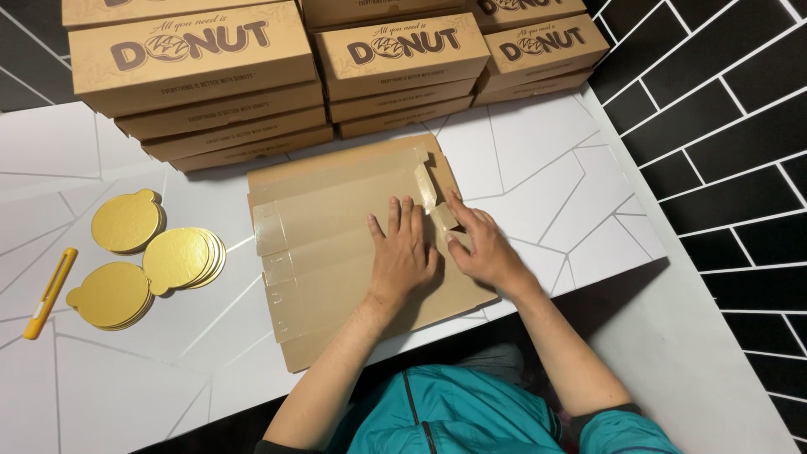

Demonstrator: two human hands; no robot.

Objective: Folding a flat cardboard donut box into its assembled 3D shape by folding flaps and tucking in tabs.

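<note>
Teal jacket sleeves sit closest to the camera, and two bare arms reach out from them over the white tabletop. Both hands rest on a pile of flat brown cardboard box sheets lying in the middle of the tabletop. The left hand lies flat on the top sheet with its fingers spread, so its grip is open and wraps around nothing. The right hand is just beside it, and its fingers pinch a small folded flap at the right edge of the sheet. Behind the pile stand stacks of closed brown boxes against the wall. To the left lie round gold cake boards in small heaps. Further left lies a yellow cutter knife. Black wall tiles run along the right side.
</note>
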